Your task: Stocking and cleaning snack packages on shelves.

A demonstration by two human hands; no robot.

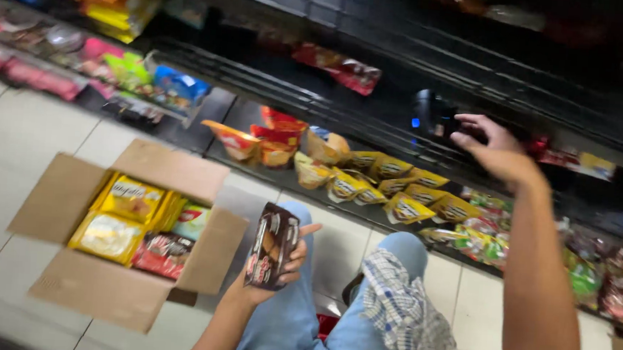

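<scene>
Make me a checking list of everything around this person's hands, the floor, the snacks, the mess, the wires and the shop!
Surface: pale tiled floor; the person sits or kneels on it in blue jeans.
Job's things: dark brown snack packet and small black handheld device.
Clutter: open brown cardboard box holding yellow and red packets; checked cloth on the knee.
Grippers: left hand holds the packet upright; right hand is stretched toward the shelf, gripping the device.
Cables: nothing seen.
Surroundings: low dark shelves with yellow snack bags and other bright packets.
</scene>
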